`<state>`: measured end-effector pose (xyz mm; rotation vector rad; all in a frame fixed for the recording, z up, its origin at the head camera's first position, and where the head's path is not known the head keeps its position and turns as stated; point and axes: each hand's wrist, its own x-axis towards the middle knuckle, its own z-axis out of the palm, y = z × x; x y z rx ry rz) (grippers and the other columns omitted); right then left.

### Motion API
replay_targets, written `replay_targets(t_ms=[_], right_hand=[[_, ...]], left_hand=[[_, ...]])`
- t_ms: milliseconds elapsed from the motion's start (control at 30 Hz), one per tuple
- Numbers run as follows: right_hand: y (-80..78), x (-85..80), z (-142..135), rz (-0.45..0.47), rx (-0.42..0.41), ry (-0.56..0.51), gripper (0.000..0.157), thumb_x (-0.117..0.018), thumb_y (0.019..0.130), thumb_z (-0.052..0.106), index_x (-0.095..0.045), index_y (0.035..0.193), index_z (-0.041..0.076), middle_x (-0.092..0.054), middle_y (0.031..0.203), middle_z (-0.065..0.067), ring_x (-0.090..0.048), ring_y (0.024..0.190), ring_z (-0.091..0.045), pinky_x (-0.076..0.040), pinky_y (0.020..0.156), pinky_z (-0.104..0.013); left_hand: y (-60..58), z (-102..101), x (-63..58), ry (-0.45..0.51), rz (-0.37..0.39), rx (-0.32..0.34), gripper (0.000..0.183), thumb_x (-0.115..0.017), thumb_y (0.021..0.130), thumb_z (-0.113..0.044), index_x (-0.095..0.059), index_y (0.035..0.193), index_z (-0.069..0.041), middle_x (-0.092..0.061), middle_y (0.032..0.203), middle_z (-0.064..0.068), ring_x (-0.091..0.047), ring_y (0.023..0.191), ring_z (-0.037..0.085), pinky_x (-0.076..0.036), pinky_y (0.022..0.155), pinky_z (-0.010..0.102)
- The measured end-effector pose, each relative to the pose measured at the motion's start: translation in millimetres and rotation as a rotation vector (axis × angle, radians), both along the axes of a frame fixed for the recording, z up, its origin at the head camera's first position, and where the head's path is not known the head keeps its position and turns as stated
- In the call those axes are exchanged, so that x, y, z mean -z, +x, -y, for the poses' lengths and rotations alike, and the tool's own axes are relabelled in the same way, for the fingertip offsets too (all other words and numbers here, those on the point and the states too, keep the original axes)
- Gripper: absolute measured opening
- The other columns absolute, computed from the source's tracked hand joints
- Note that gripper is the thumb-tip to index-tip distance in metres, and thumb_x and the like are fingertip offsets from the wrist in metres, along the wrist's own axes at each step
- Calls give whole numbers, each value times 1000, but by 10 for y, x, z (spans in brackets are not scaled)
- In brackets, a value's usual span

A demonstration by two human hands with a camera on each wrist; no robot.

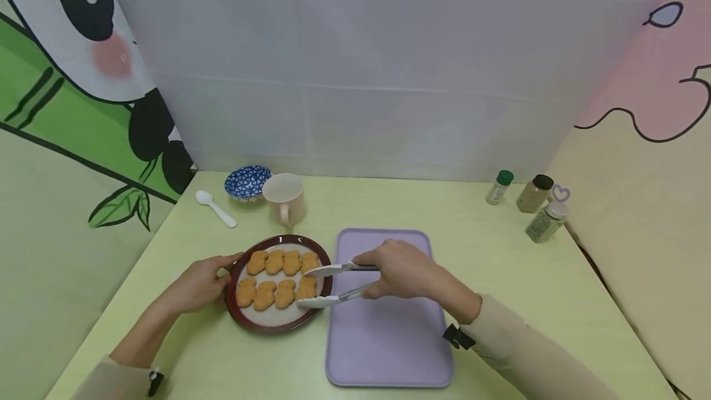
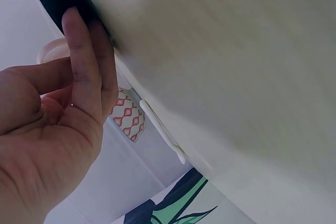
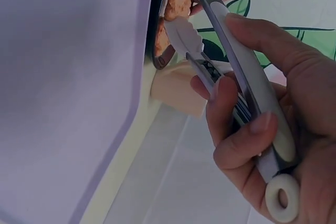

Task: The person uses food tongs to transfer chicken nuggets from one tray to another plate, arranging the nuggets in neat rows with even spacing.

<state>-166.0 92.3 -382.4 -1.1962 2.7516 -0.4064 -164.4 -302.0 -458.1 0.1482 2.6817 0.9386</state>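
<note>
My left hand (image 1: 200, 284) grips the left rim of a round plate (image 1: 244, 320) with a dark red-brown edge and pale middle. On it lie two rows of golden-brown, breaded-looking nuggets (image 1: 265, 295) with lobed outlines. My right hand (image 1: 404, 269) holds a pair of tongs (image 3: 239, 66) with metal arms and white scalloped tips. The tongs are spread apart, their tips over the plate's right side. One tip is above and the other below the lower right nugget (image 1: 307, 287), as the head view shows. The left fingertips (image 2: 73, 22) meet the plate's dark side.
A lavender tray (image 1: 389, 350) lies right of the plate, under my right hand. Behind the plate stand a pink mug (image 1: 290, 199), a blue patterned bowl (image 1: 248, 182) and a white spoon (image 1: 216, 208). Three seasoning jars (image 1: 546, 222) stand at the back right.
</note>
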Motion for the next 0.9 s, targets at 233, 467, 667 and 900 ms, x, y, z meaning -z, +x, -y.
replay_targets(t_ms=[233, 467, 667, 900], right_hand=[[-12, 12, 74, 6, 4, 41, 50, -78, 72, 41, -68, 118, 21, -65, 89, 15, -51, 65, -6, -42, 57, -24], [-13, -6, 84, 20, 7, 36, 50, -78, 72, 39, -68, 117, 21, -64, 87, 16, -49, 64, -6, -42, 56, -24], [50, -64, -12, 11, 31, 1, 56, -78, 71, 42, -66, 121, 19, -68, 98, 12, -54, 71, -3, -46, 62, -25], [186, -181, -394, -22, 153, -149, 63, -78, 72, 44, -62, 126, 16, -66, 109, 7, -57, 80, -3, -47, 68, -25]], left_hand=[[-6, -5, 4, 4, 3, 1, 51, -50, 92, 0, -41, 142, -3, -57, 112, 21, -58, 59, 17, -48, 51, 32], [-1, -5, 10, -4, -5, 1, 51, -50, 92, 0, -41, 142, -3, -57, 110, 20, -57, 58, 17, -47, 50, 32], [1, -10, 3, -18, -14, 10, 51, -50, 92, -1, -41, 142, -3, -56, 112, 20, -55, 59, 17, -45, 49, 31], [9, -4, -14, -34, -17, 16, 52, -49, 93, -1, -38, 143, -1, -54, 117, 23, -53, 58, 16, -45, 49, 29]])
